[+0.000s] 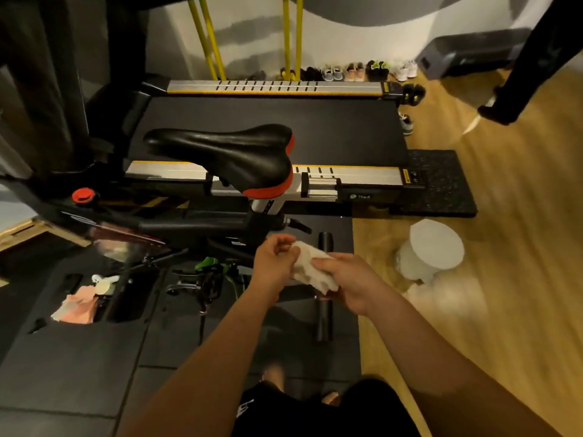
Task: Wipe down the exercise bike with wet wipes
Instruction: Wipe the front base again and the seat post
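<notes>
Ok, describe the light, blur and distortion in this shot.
Head view: dim, warm light; sheen on the saddle; edges stretched by the wide angle; the white tub is blurred; the wipe, gripped by left hand and right hand, is readable.

The saddle (220,152) is finished in black with red rear trim, the knob (82,195) in red, the wipe (308,261) in white, the side rails (347,87) in silver with yellow edging, and the mat (441,184) in speckled black.

Exercise bike (195,225) on dark mat (79,373)
</notes>
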